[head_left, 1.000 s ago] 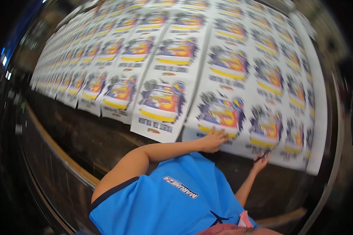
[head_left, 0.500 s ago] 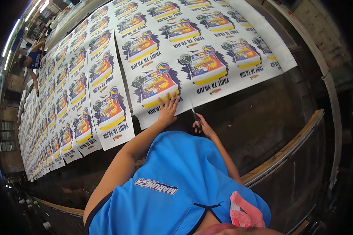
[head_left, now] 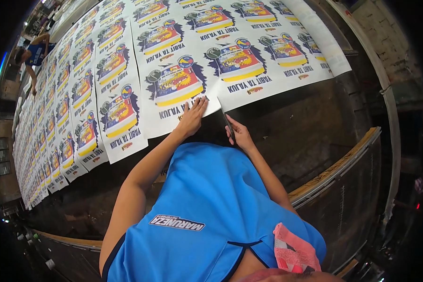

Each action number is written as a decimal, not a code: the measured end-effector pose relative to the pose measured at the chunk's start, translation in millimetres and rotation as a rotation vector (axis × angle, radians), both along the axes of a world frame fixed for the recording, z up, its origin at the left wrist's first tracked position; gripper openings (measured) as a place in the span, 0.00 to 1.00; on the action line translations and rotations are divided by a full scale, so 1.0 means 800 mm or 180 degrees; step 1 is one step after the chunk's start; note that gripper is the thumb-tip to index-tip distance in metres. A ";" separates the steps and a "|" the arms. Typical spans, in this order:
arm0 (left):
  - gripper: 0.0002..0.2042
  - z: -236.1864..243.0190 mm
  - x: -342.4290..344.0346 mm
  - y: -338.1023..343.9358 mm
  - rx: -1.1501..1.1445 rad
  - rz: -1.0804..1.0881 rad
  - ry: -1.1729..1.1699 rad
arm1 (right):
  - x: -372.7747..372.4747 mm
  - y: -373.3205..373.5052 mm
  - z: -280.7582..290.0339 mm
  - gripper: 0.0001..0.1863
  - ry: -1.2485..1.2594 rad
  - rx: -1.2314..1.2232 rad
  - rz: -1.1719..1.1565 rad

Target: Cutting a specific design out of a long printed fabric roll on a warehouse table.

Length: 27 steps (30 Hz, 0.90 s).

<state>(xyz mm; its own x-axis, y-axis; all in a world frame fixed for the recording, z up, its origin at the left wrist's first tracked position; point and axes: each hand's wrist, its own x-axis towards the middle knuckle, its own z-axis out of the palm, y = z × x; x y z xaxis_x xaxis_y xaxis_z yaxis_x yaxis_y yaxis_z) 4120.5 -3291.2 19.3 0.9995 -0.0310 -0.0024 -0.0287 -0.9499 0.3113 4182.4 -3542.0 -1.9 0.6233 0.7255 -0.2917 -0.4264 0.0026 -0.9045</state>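
Observation:
A wide white printed sheet (head_left: 164, 124) lies across the long table, bearing repeated yellow, blue and red designs. My left hand (head_left: 191, 117) rests palm down near its front edge, fingers stretched out and pressing on it. Just right of it, my right hand (head_left: 239, 133) is closed round a pair of dark-handled scissors (head_left: 229, 126). Their thin blade points away from me and meets the sheet's edge between two printed designs, where a short slit shows. The sheet's edge lifts slightly beside the blade. My right fingers partly hide the handles.
Cut printed strips (head_left: 123, 146) lie side by side to the left, their ends overhanging the front edge. A rolled part of the sheet (head_left: 322, 42) lies at the right. Far left, another person (head_left: 35, 54) reaches over the table. A wooden rail (head_left: 336, 171) runs at the lower right.
My right hand has moved forward and slightly left, bringing the scissors from below the edge into the sheet. My left hand still lies on it. The view has shifted a little.

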 end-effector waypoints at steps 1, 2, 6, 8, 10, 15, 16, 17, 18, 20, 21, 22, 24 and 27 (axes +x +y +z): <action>0.34 0.009 0.000 -0.002 -0.0019 0.0024 0.0009 | -0.003 0.006 0.004 0.27 -0.0001 0.0034 -0.0146; 0.34 0.014 0.000 0.000 -0.0030 0.0021 0.0019 | -0.002 0.015 0.009 0.28 -0.0007 0.0075 -0.0277; 0.37 0.030 -0.001 0.002 -0.0110 0.0003 0.0091 | 0.040 0.057 0.031 0.26 0.0154 -0.0131 -0.0110; 0.39 0.035 0.001 0.002 -0.0129 -0.0005 0.0174 | 0.065 0.080 0.023 0.25 0.0200 -0.0076 -0.0094; 0.39 0.043 0.004 0.003 -0.0231 -0.0031 0.0223 | 0.092 0.103 0.008 0.24 0.0072 0.0084 -0.0195; 0.39 0.060 0.012 0.016 -0.0510 -0.0093 0.0508 | 0.143 0.175 -0.017 0.24 -0.0497 0.0398 -0.0589; 0.39 0.063 0.014 0.020 -0.0697 -0.0118 0.0608 | 0.157 0.183 -0.013 0.24 -0.0380 0.0353 -0.0456; 0.39 0.065 0.016 0.024 -0.0887 -0.0150 0.0709 | 0.171 0.191 -0.013 0.24 -0.0264 0.0304 -0.0331; 0.40 0.067 0.018 0.027 -0.1052 -0.0125 0.0779 | 0.185 0.201 -0.012 0.24 -0.0270 0.0207 -0.0246; 0.40 0.076 0.020 0.035 -0.1280 -0.0109 0.0913 | 0.209 0.226 -0.008 0.23 -0.0208 0.0100 -0.0255; 0.41 0.081 0.025 0.039 -0.1505 -0.0126 0.1027 | 0.228 0.238 -0.012 0.23 -0.0174 -0.0008 -0.0292; 0.42 0.087 0.029 0.043 -0.1663 -0.0125 0.1134 | 0.244 0.251 -0.016 0.24 -0.0215 0.0010 -0.0214; 0.41 0.095 0.032 0.056 -0.2061 -0.0074 0.1249 | 0.273 0.283 -0.016 0.23 -0.0209 -0.0016 -0.0205; 0.32 0.104 0.043 0.080 -0.2395 -0.0040 0.1445 | 0.323 0.333 -0.021 0.23 -0.0239 -0.0125 -0.0180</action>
